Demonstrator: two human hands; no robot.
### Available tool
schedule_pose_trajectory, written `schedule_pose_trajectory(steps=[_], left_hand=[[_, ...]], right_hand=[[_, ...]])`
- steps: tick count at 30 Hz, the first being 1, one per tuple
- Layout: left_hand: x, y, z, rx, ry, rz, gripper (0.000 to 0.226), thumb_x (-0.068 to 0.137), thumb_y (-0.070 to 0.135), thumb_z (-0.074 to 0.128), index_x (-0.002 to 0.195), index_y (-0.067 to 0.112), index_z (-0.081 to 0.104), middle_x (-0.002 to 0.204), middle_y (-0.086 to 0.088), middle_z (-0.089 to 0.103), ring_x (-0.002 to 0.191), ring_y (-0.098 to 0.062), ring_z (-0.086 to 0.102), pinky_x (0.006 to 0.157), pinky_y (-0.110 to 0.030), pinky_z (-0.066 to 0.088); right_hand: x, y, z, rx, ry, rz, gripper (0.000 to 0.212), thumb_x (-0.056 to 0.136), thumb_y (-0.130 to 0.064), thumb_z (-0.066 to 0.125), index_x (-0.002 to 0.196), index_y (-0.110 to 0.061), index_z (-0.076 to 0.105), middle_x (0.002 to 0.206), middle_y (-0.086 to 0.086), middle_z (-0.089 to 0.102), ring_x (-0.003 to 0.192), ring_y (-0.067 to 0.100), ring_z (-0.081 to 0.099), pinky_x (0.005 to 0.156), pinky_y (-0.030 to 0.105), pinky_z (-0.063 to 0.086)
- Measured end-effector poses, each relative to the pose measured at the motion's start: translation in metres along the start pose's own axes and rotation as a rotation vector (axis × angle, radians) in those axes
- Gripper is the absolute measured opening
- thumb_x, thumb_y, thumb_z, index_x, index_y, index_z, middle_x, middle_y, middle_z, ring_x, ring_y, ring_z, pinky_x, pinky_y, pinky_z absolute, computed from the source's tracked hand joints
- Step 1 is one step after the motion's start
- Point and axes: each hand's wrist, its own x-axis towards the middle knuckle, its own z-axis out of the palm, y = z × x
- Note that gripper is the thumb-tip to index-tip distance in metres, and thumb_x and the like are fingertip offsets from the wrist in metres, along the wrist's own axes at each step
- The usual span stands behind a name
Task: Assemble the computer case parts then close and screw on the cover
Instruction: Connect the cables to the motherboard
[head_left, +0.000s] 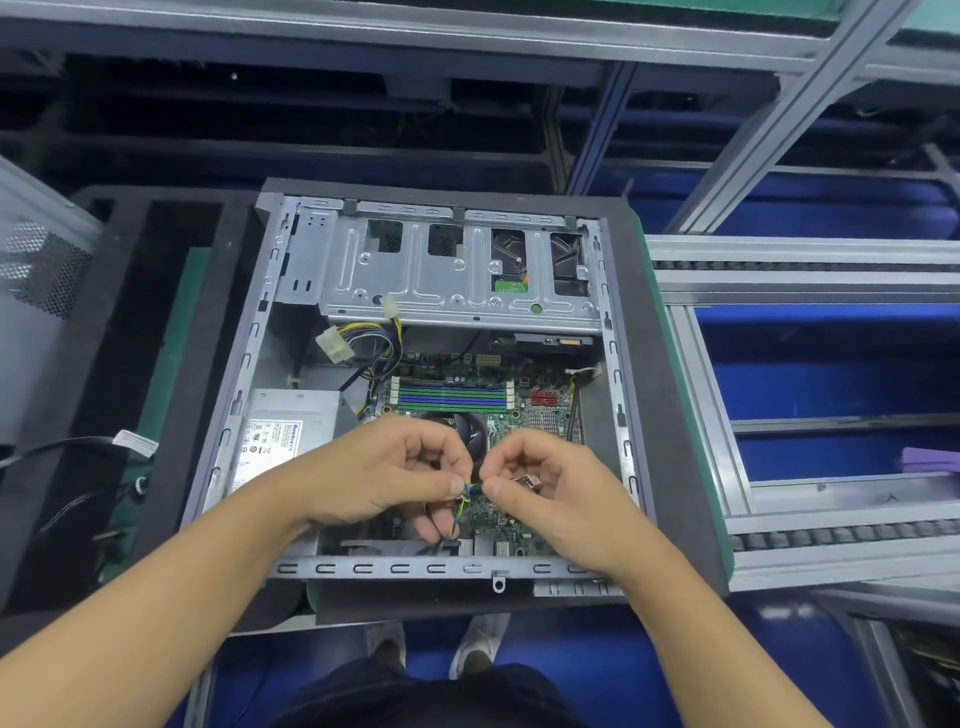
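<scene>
at far left lies a grey cover (41, 260). the open case (441, 384) fills the frame's centre on a dark mat (670, 415). low in the centre, the left hand (384, 475) and right hand (545, 488) each pinch a thin wire (470, 491) between thumb and fingertips, above the board (550, 415).

1. I see the computer case (613, 364) in bare silver-grey metal, its drive cage (457, 280) the same.
2. The motherboard (545, 415) is green, with memory slots (451, 395) striped green and blue.
3. The thin wires (460, 506) pinched between both hands are blue, yellow and green.
4. The power connector (333, 346) is white, on yellow, black and purple leads.
5. The mat (654, 395) is dark grey, edged green.
</scene>
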Motion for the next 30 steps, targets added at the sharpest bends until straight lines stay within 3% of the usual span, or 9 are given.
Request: schedule_pose_trajectory(steps=[5, 8, 11, 19, 23, 26, 30], left_hand=[[-0.002, 0.001, 0.001, 0.011, 0.037, 0.002, 0.015, 0.095, 0.001, 0.061, 0.086, 0.012, 0.065, 0.069, -0.01, 0.069, 0.071, -0.023, 0.073, 0.066, -0.028, 0.059], [-0.004, 0.002, 0.0, 0.016, 0.039, -0.002, 0.017, 0.095, 0.001, 0.062, 0.085, 0.014, 0.067, 0.069, -0.011, 0.07, 0.073, -0.026, 0.074, 0.067, -0.028, 0.06], [-0.005, 0.003, 0.0, 0.01, 0.017, -0.01, 0.02, 0.094, 0.002, 0.063, 0.083, 0.018, 0.069, 0.072, -0.013, 0.072, 0.073, -0.027, 0.075, 0.068, -0.028, 0.06], [-0.007, 0.003, 0.0, 0.028, -0.055, -0.017, 0.028, 0.095, 0.005, 0.063, 0.081, 0.027, 0.072, 0.077, -0.02, 0.073, 0.078, -0.027, 0.075, 0.072, -0.028, 0.06], [-0.008, 0.002, -0.001, 0.021, -0.041, 0.011, 0.023, 0.095, 0.006, 0.063, 0.085, 0.024, 0.072, 0.077, -0.018, 0.074, 0.079, -0.027, 0.075, 0.073, -0.029, 0.06], [-0.008, 0.002, -0.001, 0.017, -0.021, 0.033, 0.021, 0.095, 0.005, 0.063, 0.086, 0.022, 0.071, 0.077, -0.013, 0.073, 0.081, -0.027, 0.075, 0.075, -0.031, 0.061], [-0.009, 0.002, 0.001, 0.025, 0.032, 0.03, 0.019, 0.094, 0.002, 0.062, 0.085, 0.017, 0.069, 0.073, -0.012, 0.071, 0.077, -0.025, 0.074, 0.072, -0.029, 0.06]], right_hand=[[0.002, 0.003, -0.003, -0.109, -0.018, -0.003, 0.013, 0.095, -0.011, 0.07, 0.091, -0.024, 0.071, 0.091, -0.016, 0.068, 0.089, 0.005, 0.062, 0.085, 0.021, 0.048], [0.001, 0.001, 0.001, -0.178, -0.011, -0.045, 0.019, 0.095, -0.014, 0.069, 0.088, -0.032, 0.067, 0.09, -0.021, 0.066, 0.089, 0.006, 0.062, 0.082, 0.015, 0.045], [0.002, -0.001, 0.004, -0.219, 0.005, -0.095, 0.025, 0.094, -0.014, 0.069, 0.087, -0.037, 0.064, 0.09, -0.019, 0.064, 0.091, 0.01, 0.062, 0.083, 0.018, 0.045], [0.001, -0.006, 0.01, -0.221, 0.003, -0.173, 0.009, 0.093, -0.021, 0.067, 0.091, -0.029, 0.067, 0.091, -0.017, 0.065, 0.09, 0.011, 0.063, 0.081, 0.018, 0.045], [-0.004, -0.004, 0.009, -0.186, 0.004, -0.141, 0.013, 0.094, -0.019, 0.066, 0.09, -0.031, 0.067, 0.091, -0.014, 0.064, 0.087, 0.013, 0.061, 0.074, 0.021, 0.048], [-0.008, -0.002, 0.01, -0.164, -0.007, -0.103, 0.015, 0.093, -0.019, 0.067, 0.09, -0.033, 0.066, 0.092, -0.014, 0.063, 0.083, 0.008, 0.058, 0.066, 0.014, 0.043], [-0.01, 0.001, 0.012, -0.117, 0.004, -0.076, 0.019, 0.094, -0.01, 0.068, 0.087, -0.028, 0.068, 0.089, -0.016, 0.061, 0.08, 0.002, 0.056, 0.067, 0.01, 0.042]])
